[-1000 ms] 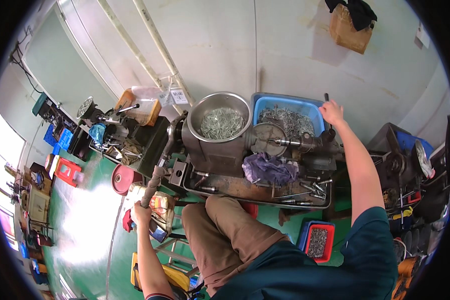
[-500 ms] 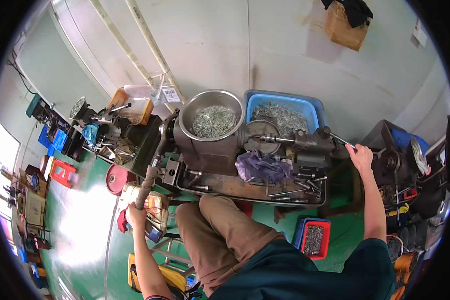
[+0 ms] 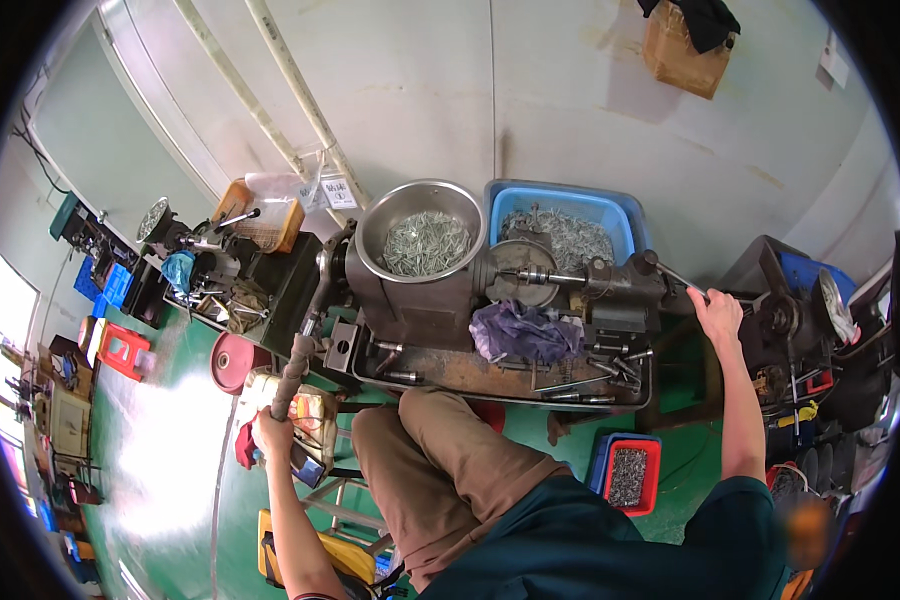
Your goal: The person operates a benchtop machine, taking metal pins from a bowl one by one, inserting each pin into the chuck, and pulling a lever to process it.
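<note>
Two grips — left hand (image 3: 273,435), wrapped lever (image 3: 292,378); right hand (image 3: 718,318), rod (image 3: 678,276); green floor (image 3: 185,350), pale wall (image 3: 410,90)

There it was, the rust-brown tray (image 3: 470,376), a dark machine (image 3: 405,314) planted along its back, loose metal rods and sleeves (image 3: 625,372) crowding its right end, short metal pieces (image 3: 401,376) at the left! Below, the green floor (image 3: 240,500) carried a red stool (image 3: 116,336) and red and blue bins (image 3: 656,472).

Bowl (image 3: 390,205) on the machine (image 3: 400,312), left of the tub (image 3: 560,203) (small parts (image 3: 428,245) in both), rag (image 3: 528,332) before the tub.
</note>
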A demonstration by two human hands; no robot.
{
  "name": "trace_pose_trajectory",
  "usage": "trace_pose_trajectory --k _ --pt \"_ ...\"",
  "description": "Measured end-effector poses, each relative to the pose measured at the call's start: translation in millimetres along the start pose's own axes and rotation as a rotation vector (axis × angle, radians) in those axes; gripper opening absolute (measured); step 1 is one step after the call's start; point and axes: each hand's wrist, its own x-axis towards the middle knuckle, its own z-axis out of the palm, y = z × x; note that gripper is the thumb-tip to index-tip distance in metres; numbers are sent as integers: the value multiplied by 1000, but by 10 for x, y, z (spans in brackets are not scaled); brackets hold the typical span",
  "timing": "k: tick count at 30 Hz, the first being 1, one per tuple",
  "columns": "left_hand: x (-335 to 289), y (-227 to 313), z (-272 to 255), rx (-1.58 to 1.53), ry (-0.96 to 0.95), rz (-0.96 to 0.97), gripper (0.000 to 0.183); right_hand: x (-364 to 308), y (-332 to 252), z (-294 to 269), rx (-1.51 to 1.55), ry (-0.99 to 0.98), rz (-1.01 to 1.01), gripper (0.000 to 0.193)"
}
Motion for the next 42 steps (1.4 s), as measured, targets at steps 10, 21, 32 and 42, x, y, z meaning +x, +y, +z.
trace_pose_trajectory --k 10,21,32,42 --pt "2 -22 25 -21 31 22 15 -14 -38 -32 -22 -29 41 50" --pt "-25 -4 -10 -8 0 30 18 271 -71 233 6 339 -3 30" --pt "13 -6 -17 39 -42 -55 19 586 -2372 580 731 -502 -336 15" --pt "-487 377 -30 12 47 -93 15 523 -2643 762 935 -662 -454 18"
